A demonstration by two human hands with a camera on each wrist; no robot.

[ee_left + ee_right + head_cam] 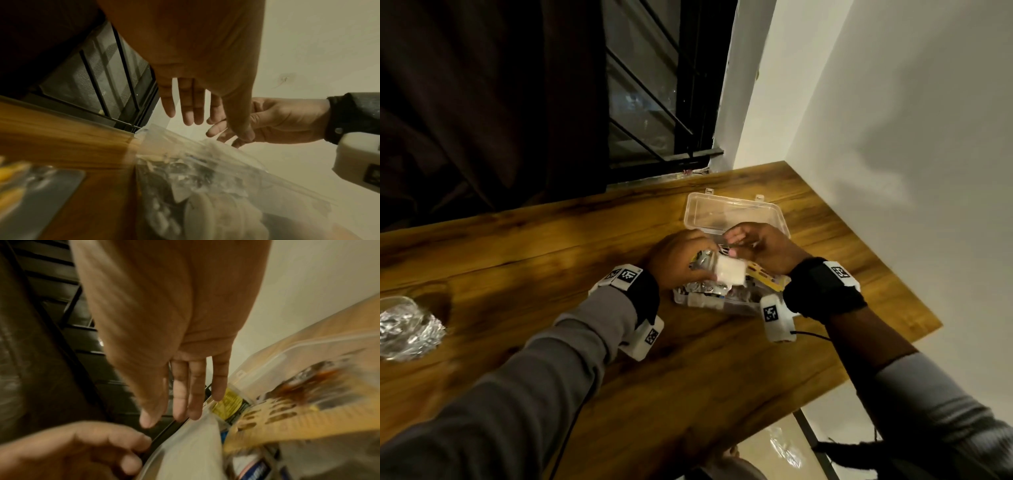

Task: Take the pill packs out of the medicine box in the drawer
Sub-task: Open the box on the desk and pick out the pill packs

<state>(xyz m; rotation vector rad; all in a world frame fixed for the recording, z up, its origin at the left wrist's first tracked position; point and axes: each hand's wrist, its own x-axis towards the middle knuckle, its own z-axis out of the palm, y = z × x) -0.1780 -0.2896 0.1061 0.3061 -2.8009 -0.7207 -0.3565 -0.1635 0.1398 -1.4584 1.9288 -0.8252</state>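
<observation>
The clear medicine box [700, 301] stands open on the wooden table [551, 260], its lid [732, 212] laid back. Inside lie silver blister packs [703, 289], a yellow pack [765, 275] and a white square packet [729, 274] on top. My left hand [681, 260] hovers over the box's left part, fingers [187, 110] relaxed, thumb beside the white packet [195, 451]. My right hand [756, 246] reaches in from the right with straight fingers [193, 399] above the yellow pack [277, 418]. No frame shows either hand holding anything.
A crumpled heap of silver foil packs [409, 329] lies at the table's left edge. A barred window [650, 102] and dark curtain [482, 102] are behind the table, and a white wall [893, 137] to the right. The table's right corner [938, 323] is close to the box.
</observation>
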